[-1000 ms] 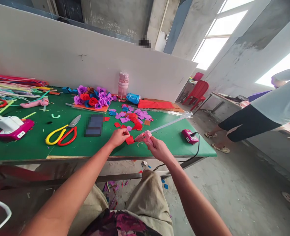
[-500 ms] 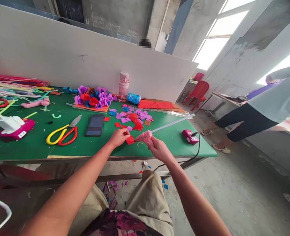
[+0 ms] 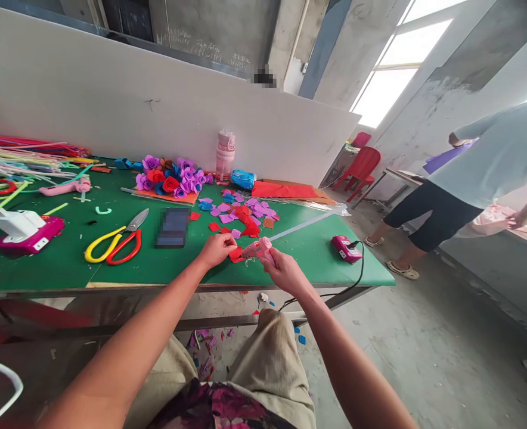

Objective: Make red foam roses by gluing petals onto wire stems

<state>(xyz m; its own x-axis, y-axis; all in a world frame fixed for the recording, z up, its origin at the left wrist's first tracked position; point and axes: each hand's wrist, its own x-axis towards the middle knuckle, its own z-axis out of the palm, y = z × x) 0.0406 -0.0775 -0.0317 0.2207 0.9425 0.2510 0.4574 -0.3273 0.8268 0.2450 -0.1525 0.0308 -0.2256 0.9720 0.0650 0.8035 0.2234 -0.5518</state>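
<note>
My right hand point(image 3: 282, 268) is wrapped round the handle of a pink hot glue gun point(image 3: 259, 248), with a long clear glue stick point(image 3: 306, 223) jutting from its back. The nozzle points left and meets a small red paper piece point(image 3: 236, 255). My left hand point(image 3: 219, 249) pinches that red piece, its fingertips closed at the upper edge. Just beyond both hands, loose purple, red and blue paper petals point(image 3: 263, 208) lie scattered. Farther left a cluster of paper roses point(image 3: 170, 182) rests on an orange sheet.
On the green table point(image 3: 210, 271) lie scissors point(image 3: 124, 238), a phone point(image 3: 172, 227), a second pink glue gun point(image 3: 64, 187) and magenta power sockets point(image 3: 346, 249). A pink bottle point(image 3: 225, 156) stands by the white board. At right, a person point(image 3: 491, 161) bends over another table.
The glue gun has shifted slightly left, its nozzle now over the red paper. My left hand has stayed in place. The person at right has leaned and moved further into view.
</note>
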